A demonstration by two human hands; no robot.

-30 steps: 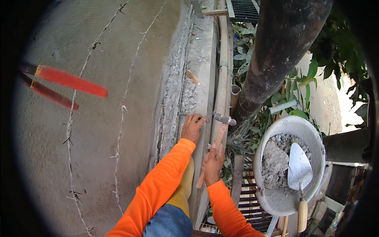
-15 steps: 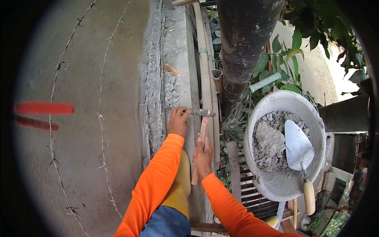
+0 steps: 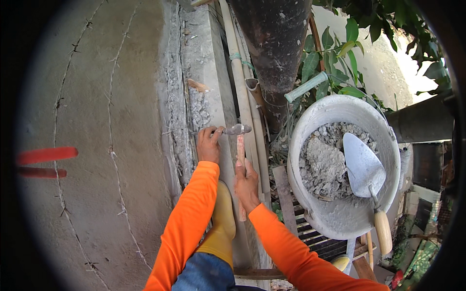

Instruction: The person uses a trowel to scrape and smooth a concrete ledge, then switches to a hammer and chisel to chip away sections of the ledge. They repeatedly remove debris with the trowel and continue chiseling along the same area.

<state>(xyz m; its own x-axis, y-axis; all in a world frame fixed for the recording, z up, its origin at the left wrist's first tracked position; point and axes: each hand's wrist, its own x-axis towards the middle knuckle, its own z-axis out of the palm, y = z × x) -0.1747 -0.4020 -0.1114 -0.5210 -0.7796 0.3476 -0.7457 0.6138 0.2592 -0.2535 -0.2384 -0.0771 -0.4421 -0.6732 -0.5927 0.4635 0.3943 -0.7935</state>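
My left hand is closed around a slim metal chisel, which lies crosswise over the concrete ledge with its tip toward the rough, broken strip beside the wall. A hammer with a worn, reddish wooden handle is gripped in my right hand. Its grey head is at the chisel's outer end, touching it or very close. Broken concrete rubble and a brown chip lie along the ledge just beyond my left hand.
To the right hangs or stands a grey bucket holding rubble and a trowel. Pale pipes and a thick dark post run beside the ledge. Barbed wire crosses the plastered wall at left. My yellow boot rests below my arms.
The view has shifted, so ledge, pipes and bucket sit farther left in the picture. Both hands keep their grips, and the hammer head remains at the chisel's end.
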